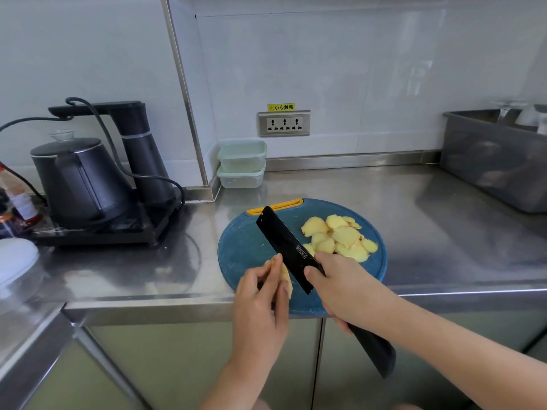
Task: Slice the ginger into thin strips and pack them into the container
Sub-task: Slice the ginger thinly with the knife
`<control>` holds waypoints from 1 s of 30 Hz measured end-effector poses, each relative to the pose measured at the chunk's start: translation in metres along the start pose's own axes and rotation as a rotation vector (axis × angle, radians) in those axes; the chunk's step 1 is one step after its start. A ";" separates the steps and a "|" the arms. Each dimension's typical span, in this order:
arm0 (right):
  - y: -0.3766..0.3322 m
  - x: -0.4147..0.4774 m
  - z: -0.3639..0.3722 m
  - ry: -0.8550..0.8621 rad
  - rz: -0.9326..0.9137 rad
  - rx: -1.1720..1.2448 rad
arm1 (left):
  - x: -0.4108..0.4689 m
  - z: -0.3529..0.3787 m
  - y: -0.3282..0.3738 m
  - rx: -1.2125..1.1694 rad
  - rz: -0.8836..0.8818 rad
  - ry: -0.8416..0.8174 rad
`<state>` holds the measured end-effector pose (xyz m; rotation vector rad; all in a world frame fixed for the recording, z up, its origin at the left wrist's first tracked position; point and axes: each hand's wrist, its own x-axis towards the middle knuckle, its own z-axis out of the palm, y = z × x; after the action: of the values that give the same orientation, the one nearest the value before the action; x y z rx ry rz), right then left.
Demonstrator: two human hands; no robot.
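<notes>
Head view shows me the left hand [257, 297] pinching a small ginger piece [287, 284] between thumb and fingertips. It sits at about 7 o'clock on the round blue cutting board [239, 250], just left of the blade. The right hand [343, 288] is wrapped around the black knife [282, 244] where blade meets handle. The blade runs out toward 11 o'clock with its flat side facing the camera; I cannot tell whether its edge touches the board.

A heap of pale yellow ginger slices [340, 236] lies at 2 o'clock on the board, overlapping and not yet cut into strips. Two stacked clear containers [242, 164] wait at 12 o'clock beyond the board, against the wall on the steel surface [414, 220].

I judge the piece firm and fibrous but damp on its cut faces, so it may skid under a light pinch. Being small, it wants holding low by its sides, fingertips curled back from the edge. The slices look thin, light and a little brittle; I would stack a few flat, press from the top and cut across. Strips will likely cling to blade and fingers, so scooping should gather them best.
</notes>
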<state>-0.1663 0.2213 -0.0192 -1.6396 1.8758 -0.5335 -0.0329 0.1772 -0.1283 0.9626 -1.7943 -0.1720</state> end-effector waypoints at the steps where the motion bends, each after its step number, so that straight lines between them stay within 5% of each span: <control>1: 0.000 0.000 0.000 0.001 0.000 -0.001 | 0.000 0.000 0.000 0.000 0.000 0.001; 30: -0.012 0.015 -0.008 -0.120 -0.052 -0.208 | 0.001 -0.001 -0.004 -0.012 -0.034 -0.018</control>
<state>-0.1636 0.2037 -0.0082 -1.8154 1.8544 -0.2612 -0.0301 0.1743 -0.1291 0.9862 -1.7922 -0.2137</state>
